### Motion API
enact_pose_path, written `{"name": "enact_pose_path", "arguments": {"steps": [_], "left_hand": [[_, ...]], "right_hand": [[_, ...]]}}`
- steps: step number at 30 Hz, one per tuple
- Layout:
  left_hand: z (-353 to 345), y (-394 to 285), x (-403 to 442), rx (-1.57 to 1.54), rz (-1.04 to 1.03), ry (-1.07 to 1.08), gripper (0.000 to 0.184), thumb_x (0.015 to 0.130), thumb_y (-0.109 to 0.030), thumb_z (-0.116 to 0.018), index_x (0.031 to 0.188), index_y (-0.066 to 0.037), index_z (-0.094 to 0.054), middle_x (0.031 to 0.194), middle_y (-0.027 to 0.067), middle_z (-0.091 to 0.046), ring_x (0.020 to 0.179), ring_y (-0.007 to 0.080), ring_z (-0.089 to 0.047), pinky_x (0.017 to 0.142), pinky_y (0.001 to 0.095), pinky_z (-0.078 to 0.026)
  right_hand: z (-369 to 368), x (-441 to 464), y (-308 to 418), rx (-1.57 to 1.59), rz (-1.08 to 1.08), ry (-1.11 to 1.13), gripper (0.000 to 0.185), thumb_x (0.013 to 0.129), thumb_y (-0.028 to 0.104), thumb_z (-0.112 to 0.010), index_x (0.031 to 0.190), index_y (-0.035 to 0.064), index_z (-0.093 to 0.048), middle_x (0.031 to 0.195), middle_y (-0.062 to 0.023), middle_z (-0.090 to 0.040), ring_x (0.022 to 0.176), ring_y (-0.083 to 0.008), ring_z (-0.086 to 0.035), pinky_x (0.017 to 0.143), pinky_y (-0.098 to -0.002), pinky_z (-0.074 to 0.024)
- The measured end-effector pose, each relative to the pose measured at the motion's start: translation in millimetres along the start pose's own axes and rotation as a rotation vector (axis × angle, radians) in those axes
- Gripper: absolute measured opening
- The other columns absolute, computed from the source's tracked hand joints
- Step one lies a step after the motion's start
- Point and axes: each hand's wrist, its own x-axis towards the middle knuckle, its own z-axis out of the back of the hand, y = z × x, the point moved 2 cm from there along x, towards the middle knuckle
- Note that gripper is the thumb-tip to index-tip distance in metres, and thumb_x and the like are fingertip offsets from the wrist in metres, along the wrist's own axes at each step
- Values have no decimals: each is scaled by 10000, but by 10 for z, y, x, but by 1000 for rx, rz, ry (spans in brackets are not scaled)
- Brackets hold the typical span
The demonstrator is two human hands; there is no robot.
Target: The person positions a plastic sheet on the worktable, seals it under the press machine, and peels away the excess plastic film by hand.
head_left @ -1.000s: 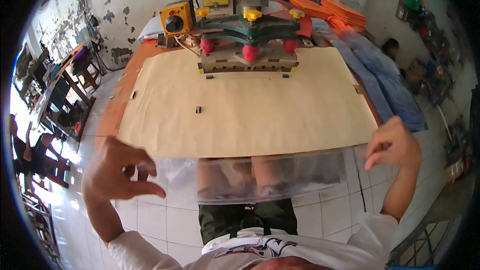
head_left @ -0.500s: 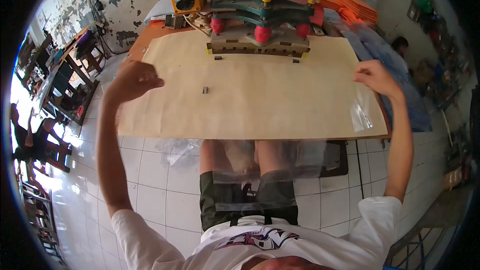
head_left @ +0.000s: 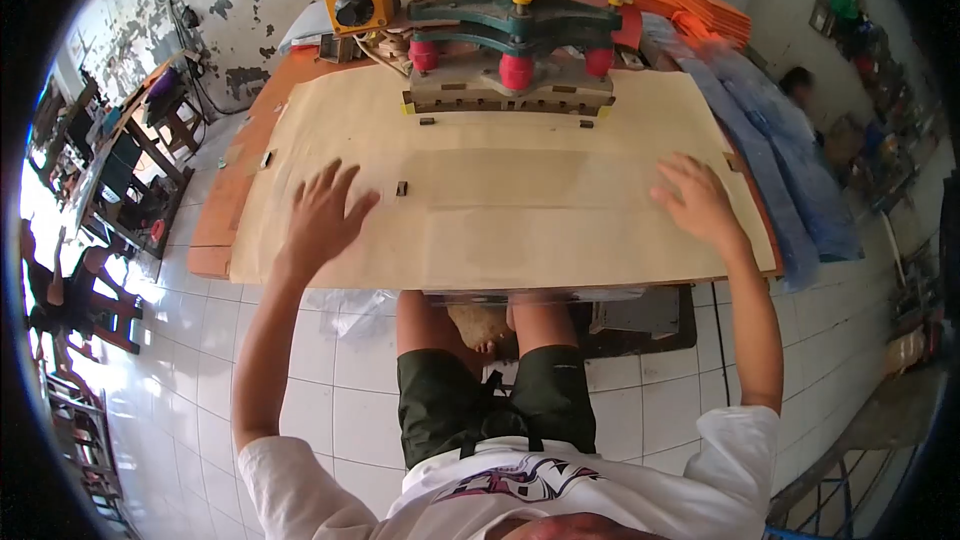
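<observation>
My left hand (head_left: 325,218), fingers spread, is over the left part of a cream-coloured board (head_left: 340,130). On the right side my right hand (head_left: 697,198) is open too, its fingers reaching inward over the board. Between them lies a clear plastic sheet (head_left: 510,180), faint against the board; its outline is hard to make out, and some film shows at the board's front edge. A small dark block (head_left: 402,188) sits just right of my left hand. Whether either palm touches the sheet I cannot tell.
A press head (head_left: 515,30) with a green frame, red feet and yellow knobs stands at the back of the board. Beside it are a yellow switch box (head_left: 358,0) and orange folded sheets (head_left: 700,10). Blue plastic (head_left: 800,170) hangs at the right. Another person sits far left.
Both hands have come inward and toward me, and their curled fingers have opened. The clear sheet that hung over my lap now lies mostly on the board.
</observation>
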Motion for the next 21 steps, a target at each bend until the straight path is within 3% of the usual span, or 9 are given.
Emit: {"name": "enact_pose_path", "arguments": {"steps": [3, 6, 8, 10, 12, 14, 15, 18, 21], "left_hand": [[-183, 138, -149, -2, 2, 91, 628, 969, -532, -461, 1428, -103, -460, 1515, 175, -384, 1427, 339, -319, 1163, 542, -183], [-203, 277, 100, -80, 4, 174, 628, 990, -514, -425, 1465, -104, -412, 1534, 188, -347, 1462, 343, -236, 1184, 514, -144], [-99, 75, 90, -110, 14, -69, 561, 1007, -490, -410, 1334, -51, -537, 1418, 195, -489, 1344, 363, -424, 1142, 516, -237], [173, -154, -121, -663, -28, -84, 503, 1032, -402, -399, 1330, -11, -506, 1254, 176, -599, 1303, 335, -458, 1120, 537, -267], [243, -427, -664, -1364, 4, -277, 433, 1015, -430, -427, 1104, -35, -581, 913, 82, -600, 957, 296, -558, 959, 503, -370], [688, -1034, -971, -1868, -524, -385, 581, 958, -586, -496, 639, -108, -410, 669, 68, -513, 532, 209, -518, 569, 365, -462], [793, -1393, -1153, -2163, -343, -713, 576, 959, -565, -514, 619, -106, -439, 631, 58, -514, 517, 210, -537, 523, 398, -500], [1061, -1576, -1090, -2219, -1101, -346, 600, 981, -241, -543, 402, -127, -434, 417, 37, -472, 365, 130, -467, 604, 379, -583], [1051, -1540, -1081, -2188, -1175, -357, 564, 987, -233, -507, 439, -104, -490, 445, 38, -489, 373, 127, -457, 637, 385, -591]], "right_hand": [[-271, -269, -6, 11, -97, 206, 576, 1015, 465, -416, 1524, 210, -328, 1597, -181, -207, 1481, -367, -160, 1193, -478, -122], [-438, -175, -149, 31, -44, 87, 594, 991, 512, -438, 1502, 215, -372, 1587, -196, -224, 1467, -394, -188, 1185, -503, -142], [-484, -111, -143, 7, -72, 72, 582, 991, 503, -445, 1498, 223, -381, 1585, -196, -229, 1465, -396, -193, 1184, -506, -145], [-509, -113, -93, -6, -112, 46, 570, 991, 494, -451, 1493, 232, -389, 1584, -196, -234, 1463, -398, -198, 1182, -510, -147], [-520, -132, -42, 4, -116, -10, 550, 988, 472, -473, 1475, 220, -423, 1569, -198, -273, 1458, -391, -220, 1180, -510, -153], [-532, -155, -62, 26, -112, -30, 540, 987, 463, -480, 1466, 218, -438, 1561, -193, -294, 1456, -386, -231, 1181, -510, -152], [-529, -154, -76, 34, -92, -51, 529, 986, 455, -488, 1457, 215, -453, 1554, -189, -314, 1454, -380, -242, 1181, -510, -152], [-506, -133, -69, 86, -82, -68, 521, 984, 449, -496, 1447, 210, -469, 1544, -181, -340, 1453, -371, -253, 1180, -513, -152], [-512, -112, -35, 106, -81, -51, 511, 982, 414, -511, 1446, 203, -469, 1549, -173, -335, 1452, -376, -253, 1176, -517, -157]]}}
